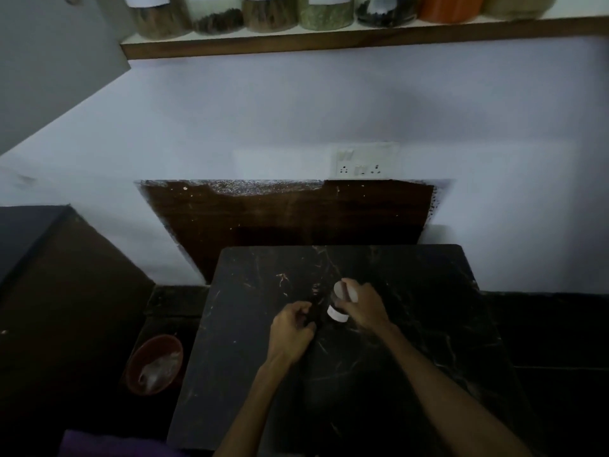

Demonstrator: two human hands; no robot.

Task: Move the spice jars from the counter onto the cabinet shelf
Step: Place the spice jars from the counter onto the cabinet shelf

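Observation:
One spice jar [336,310] with a white lid and a white label stands on the black marble counter [428,324]. My right hand [364,306] is wrapped around its lid and upper part. Just to the jar's left, my left hand [291,328] is curled loosely and holds nothing that I can make out. High above, the cabinet shelf [329,41] carries a row of several filled jars [270,14], among them an orange one [449,8]. The picture is dim and slightly blurred.
A white wall with a switch and socket plate [364,161] rises behind the counter, above a dark wooden panel [286,212]. A reddish-brown bowl [155,364] sits low at the left. An open grey cabinet door [49,61] hangs at the upper left.

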